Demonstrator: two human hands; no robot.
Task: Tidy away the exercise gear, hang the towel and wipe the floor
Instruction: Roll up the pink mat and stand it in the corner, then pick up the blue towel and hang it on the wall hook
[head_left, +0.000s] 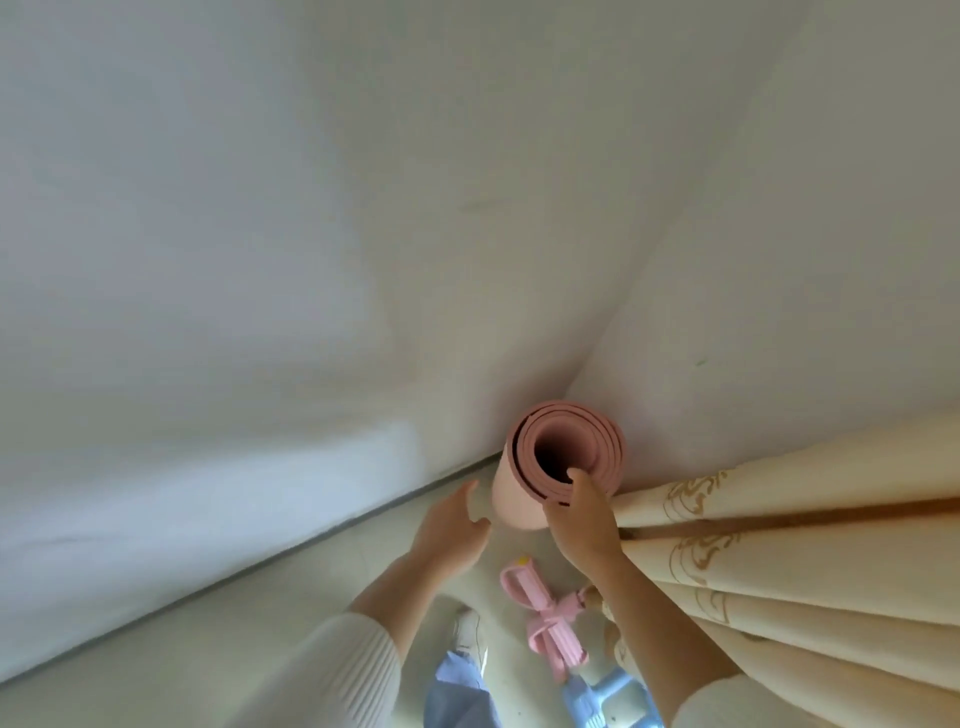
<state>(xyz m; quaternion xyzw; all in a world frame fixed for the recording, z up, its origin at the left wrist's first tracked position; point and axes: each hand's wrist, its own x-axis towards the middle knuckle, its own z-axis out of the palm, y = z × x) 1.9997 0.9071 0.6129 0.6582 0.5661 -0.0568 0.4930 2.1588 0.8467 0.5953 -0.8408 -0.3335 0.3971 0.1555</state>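
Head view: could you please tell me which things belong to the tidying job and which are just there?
Job: rolled pink mat, gripped by the right hand; left hand, open beside it; pink pull-band on the floor.
Not the job: cream curtain; white wall.

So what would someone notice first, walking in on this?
A pink rolled mat standing on end in the corner of the room, with the right hand gripping its top rim and the left hand open close beside it. To the right hangs a cream curtain, and on the floor below lies a pink exercise band.
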